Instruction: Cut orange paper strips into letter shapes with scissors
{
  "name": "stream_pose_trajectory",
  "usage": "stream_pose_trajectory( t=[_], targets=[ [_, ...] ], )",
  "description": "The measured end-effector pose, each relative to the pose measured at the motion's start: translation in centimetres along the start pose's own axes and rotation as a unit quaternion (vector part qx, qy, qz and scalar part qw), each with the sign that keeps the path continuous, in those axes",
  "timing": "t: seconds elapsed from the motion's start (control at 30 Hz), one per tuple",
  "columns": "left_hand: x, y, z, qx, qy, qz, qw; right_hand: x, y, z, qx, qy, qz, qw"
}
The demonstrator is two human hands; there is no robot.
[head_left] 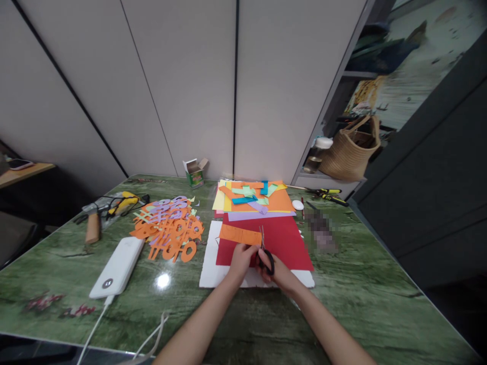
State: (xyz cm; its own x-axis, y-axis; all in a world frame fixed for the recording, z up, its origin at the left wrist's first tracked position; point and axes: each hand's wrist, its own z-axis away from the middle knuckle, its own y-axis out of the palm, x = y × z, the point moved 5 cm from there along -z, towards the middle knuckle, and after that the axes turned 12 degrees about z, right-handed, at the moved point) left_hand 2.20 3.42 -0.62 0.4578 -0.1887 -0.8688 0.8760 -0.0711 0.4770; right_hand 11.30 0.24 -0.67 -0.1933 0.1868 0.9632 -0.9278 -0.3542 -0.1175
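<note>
My right hand [273,267] is closed round the black handles of a pair of scissors [269,262]. Their thin metal blades point away from me, at the right end of an orange paper strip [239,234]. My left hand [242,257] pinches the lower edge of that strip near the blades. Beneath both hands lies a red sheet [289,248], on top of a white sheet [210,263]. Whether the blades are closed on the paper I cannot tell.
Left of the sheets is a pile of cut orange and purple paper shapes [171,228]. A white power bank [118,266] with a cable lies nearer. Coloured scraps [247,192] rest on stacked sheets behind. Pliers [329,195] and a small green box [195,175] lie farther back.
</note>
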Motion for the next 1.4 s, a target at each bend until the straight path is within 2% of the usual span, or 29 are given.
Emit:
stream_pose_trajectory(
  t=[0.13,0.2,0.3,0.4,0.47,0.57,0.63,0.7,0.8,0.9,1.03,1.17,1.4],
  targets=[
    [0.3,0.3,0.2,0.018,-0.047,0.062,0.997,0.2,0.5,0.3,0.048,0.030,-0.083,0.995],
    [0.2,0.1,0.0,-0.002,-0.057,0.115,0.992,0.3,0.6,0.7,0.102,0.044,-0.117,0.987],
    [-0.5,-0.5,-0.4,-0.050,-0.037,0.170,0.983,0.7,0.2,1.5,0.193,0.062,-0.125,0.971],
    [-0.9,-1.2,-0.8,-0.070,-0.030,0.189,0.979,1.4,-1.1,2.0,0.219,0.043,-0.105,0.969],
    [-0.8,-1.4,-0.9,-0.075,-0.036,0.197,0.977,1.9,-2.3,2.0,0.187,0.024,-0.086,0.978],
    [-0.7,-1.2,-0.8,-0.069,-0.048,0.201,0.976,2.5,-4.4,1.4,0.035,-0.019,-0.039,0.998],
    [-0.6,-0.5,-0.5,-0.036,-0.065,0.186,0.980,2.7,-5.6,1.0,-0.084,-0.036,0.004,0.996],
    [-0.6,0.4,-0.1,0.022,-0.084,0.152,0.985,2.5,-6.1,0.6,-0.146,-0.029,0.024,0.988],
    [-0.6,1.3,0.4,0.088,-0.101,0.106,0.985,1.7,-5.7,0.1,-0.136,-0.010,0.007,0.991],
    [-0.5,1.3,0.4,0.097,-0.091,0.076,0.988,1.3,-5.6,0.0,-0.127,-0.019,-0.003,0.992],
    [-0.8,0.7,0.1,0.067,-0.038,0.045,0.996,1.8,-5.9,0.1,-0.174,-0.055,0.050,0.982],
    [-0.8,0.4,0.0,0.048,-0.015,0.022,0.998,2.7,-5.8,0.2,-0.205,-0.083,0.099,0.970],
    [-0.5,0.3,0.1,0.003,-0.067,0.126,0.990,2.9,-5.2,0.0,-0.198,-0.095,0.140,0.965]
  ],
)
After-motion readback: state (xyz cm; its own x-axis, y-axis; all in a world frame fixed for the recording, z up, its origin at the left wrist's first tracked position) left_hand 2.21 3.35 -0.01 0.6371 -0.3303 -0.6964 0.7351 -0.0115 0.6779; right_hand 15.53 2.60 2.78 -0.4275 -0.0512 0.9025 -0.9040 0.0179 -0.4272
